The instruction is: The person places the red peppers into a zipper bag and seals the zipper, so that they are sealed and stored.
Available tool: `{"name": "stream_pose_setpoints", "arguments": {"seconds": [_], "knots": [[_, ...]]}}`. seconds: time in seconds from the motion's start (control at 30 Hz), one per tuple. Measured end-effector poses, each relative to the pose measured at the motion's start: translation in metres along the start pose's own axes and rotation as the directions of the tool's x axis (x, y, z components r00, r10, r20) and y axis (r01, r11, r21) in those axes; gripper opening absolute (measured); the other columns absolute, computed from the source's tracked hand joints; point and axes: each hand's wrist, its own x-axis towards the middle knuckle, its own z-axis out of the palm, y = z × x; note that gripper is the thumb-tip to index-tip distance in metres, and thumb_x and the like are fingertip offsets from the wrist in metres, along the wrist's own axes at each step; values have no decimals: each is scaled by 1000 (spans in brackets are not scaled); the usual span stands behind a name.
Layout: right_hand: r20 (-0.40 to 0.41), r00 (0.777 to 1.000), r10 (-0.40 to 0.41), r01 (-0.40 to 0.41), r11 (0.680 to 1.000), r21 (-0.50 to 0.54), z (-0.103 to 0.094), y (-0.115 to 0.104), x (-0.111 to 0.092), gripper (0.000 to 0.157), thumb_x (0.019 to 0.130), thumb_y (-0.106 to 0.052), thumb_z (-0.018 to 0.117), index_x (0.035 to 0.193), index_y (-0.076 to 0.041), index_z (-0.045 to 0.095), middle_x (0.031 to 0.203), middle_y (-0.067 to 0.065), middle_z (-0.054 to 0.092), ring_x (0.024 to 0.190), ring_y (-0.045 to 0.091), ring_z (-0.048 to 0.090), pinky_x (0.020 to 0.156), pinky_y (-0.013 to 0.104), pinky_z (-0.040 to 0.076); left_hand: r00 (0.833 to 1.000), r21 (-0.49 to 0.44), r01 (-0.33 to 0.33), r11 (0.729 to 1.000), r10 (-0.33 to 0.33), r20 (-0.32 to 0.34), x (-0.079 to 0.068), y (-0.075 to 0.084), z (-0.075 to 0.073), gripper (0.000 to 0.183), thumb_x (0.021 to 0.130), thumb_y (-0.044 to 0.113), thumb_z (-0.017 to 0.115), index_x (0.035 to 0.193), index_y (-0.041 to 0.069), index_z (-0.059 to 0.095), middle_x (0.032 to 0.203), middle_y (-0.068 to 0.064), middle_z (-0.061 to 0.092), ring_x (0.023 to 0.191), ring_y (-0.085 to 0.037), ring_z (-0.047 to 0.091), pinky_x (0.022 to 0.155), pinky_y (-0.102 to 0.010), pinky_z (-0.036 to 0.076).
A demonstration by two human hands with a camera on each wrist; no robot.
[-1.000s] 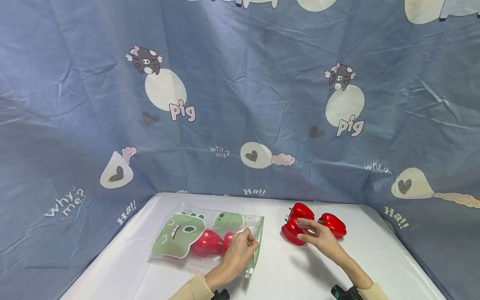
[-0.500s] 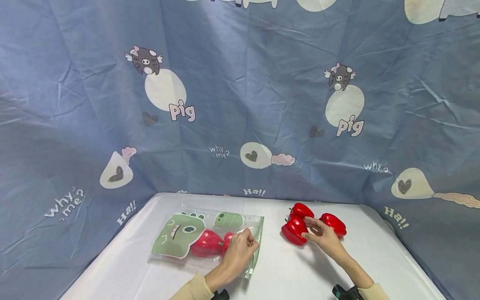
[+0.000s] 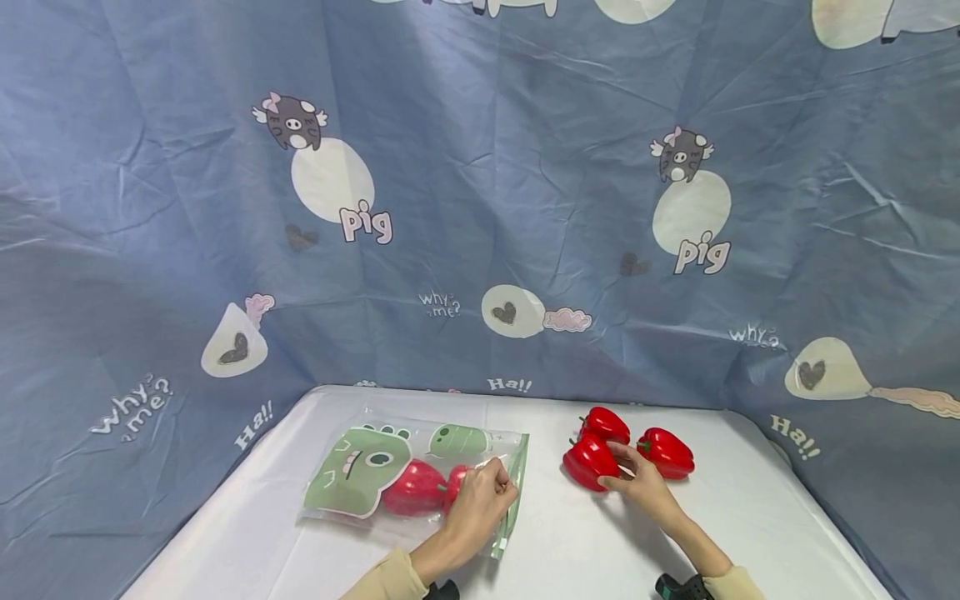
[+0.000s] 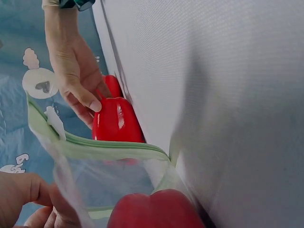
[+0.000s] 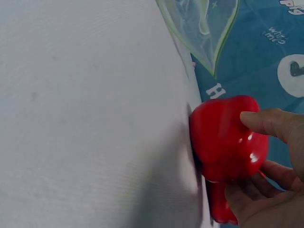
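Observation:
On the left of the table lies a clear zip bag [image 3: 352, 483] with green dinosaur prints. Red bell peppers [image 3: 412, 490] show through its plastic. My left hand [image 3: 480, 504] pinches the bag near its mouth; the left wrist view shows the green zip edge [image 4: 109, 149] held apart, with a pepper [image 4: 154, 211] inside. Over on the right, my right hand [image 3: 648, 492] holds the nearest loose red bell pepper [image 3: 587, 462]. In the right wrist view its thumb [image 5: 266, 122] lies on the glossy pepper [image 5: 223, 137], with fingers curled along the other side.
Two more red bell peppers lie close by, one behind [image 3: 606, 423] the held one and one to the right [image 3: 666, 454]. A white cloth covers the table [image 3: 555, 550]. A blue printed curtain [image 3: 465, 208] rises behind and at both sides.
My right hand has come down and left onto the near pepper, its thumb and fingers closing around it. The left hand and the bag have stayed put.

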Motion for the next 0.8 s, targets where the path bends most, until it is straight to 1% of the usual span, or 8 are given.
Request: {"name": "stream_pose_setpoints", "arguments": {"seconds": [0.2, 0.33, 0.6, 0.8], "knots": [[-5, 999, 41, -41, 999, -18, 5, 6, 2, 69, 79, -11, 76, 138, 3, 43, 136, 24, 51, 125, 40, 50, 100, 44, 45, 1000, 1, -7, 1000, 7, 0, 1, 1, -1, 13, 74, 2, 63, 68, 11, 55, 57, 8, 57, 52, 6, 43, 45, -12, 37], [-16, 997, 71, -72, 997, -27, 6, 9, 4, 70, 78, -14, 77, 138, 1, 43, 136, 22, 52, 126, 38, 50, 101, 44, 45, 1000, -13, 6, 1000, -6, 13, 1, 1, -1, 13, 74, 3, 63, 69, 11, 55, 57, 7, 57, 52, 5, 43, 45, -13, 37], [-43, 993, 108, -110, 993, -41, 6, 12, 4, 72, 78, -17, 78, 138, 3, 43, 134, 23, 53, 124, 38, 51, 100, 46, 45, 1000, -15, 18, 1000, -18, 22, 0, 1, -1, 12, 74, 3, 63, 69, 11, 55, 57, 8, 56, 52, 5, 43, 46, -14, 37], [-64, 991, 119, -124, 990, -71, 5, 9, 3, 68, 80, -22, 76, 136, 3, 46, 131, 23, 56, 120, 38, 55, 96, 45, 49, 1000, -19, 22, 1000, -22, 17, 0, 1, -2, 12, 74, 4, 63, 69, 12, 56, 58, 8, 57, 53, 4, 44, 47, -15, 39]]}}
